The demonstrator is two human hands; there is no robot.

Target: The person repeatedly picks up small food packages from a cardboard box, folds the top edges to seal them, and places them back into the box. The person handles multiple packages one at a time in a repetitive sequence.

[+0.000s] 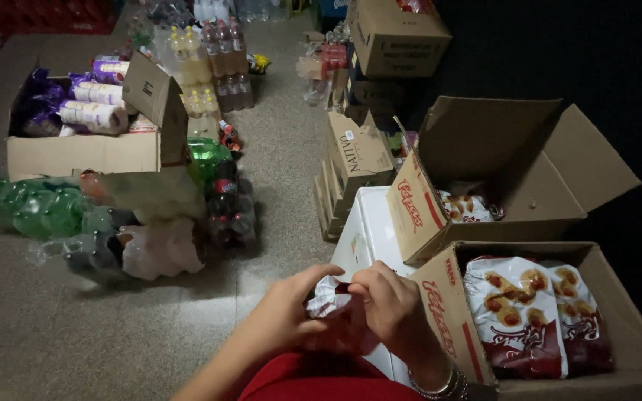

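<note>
crinkled red-white snack packet [334,306], seemingly pinched upright

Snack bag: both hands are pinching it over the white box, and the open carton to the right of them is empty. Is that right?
Not quite. The head view shows the carton to the right of the hands holds red and white snack packs; it is not empty. The rest stands: the left hand and right hand both pinch the snack bag over the white box.

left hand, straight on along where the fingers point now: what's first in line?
The left hand points right, at the crumpled snack packet it already grips with the right hand. Past those, likely the near carton of biscuit bags, though depth is unclear.
</note>
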